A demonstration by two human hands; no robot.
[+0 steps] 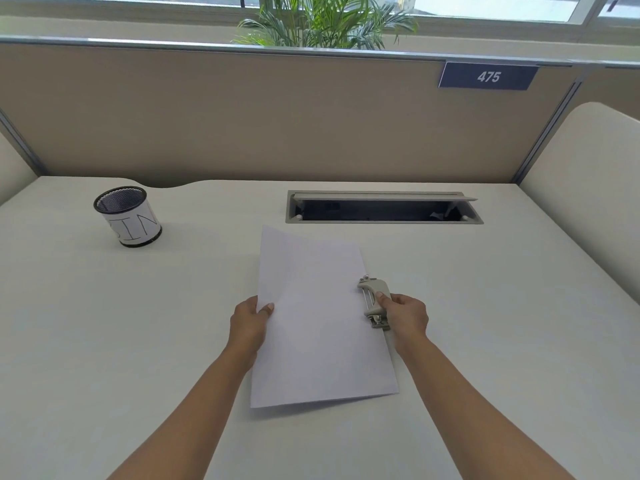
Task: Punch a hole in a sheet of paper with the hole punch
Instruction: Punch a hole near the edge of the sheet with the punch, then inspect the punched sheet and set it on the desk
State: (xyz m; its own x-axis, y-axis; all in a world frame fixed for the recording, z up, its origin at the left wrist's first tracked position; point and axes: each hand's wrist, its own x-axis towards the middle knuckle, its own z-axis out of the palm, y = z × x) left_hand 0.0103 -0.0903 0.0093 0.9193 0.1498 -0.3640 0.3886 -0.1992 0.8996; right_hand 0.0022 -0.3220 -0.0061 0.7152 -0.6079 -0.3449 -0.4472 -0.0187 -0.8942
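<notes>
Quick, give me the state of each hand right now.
Left hand: closed on the left edge of the sheet of paper, thumb on top.
Right hand: closed on the hole punch at the sheet's right edge.

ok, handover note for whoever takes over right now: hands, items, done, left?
Left hand: pinching the left edge of the white paper sheet.
Right hand: gripping the grey metal hole punch at the sheet's right edge, thumb on its lever.
Sheet lies on the white desk.
Done: punch and sheet brought together.
Left: no hole visible; press the lever, then withdraw the sheet.
</notes>
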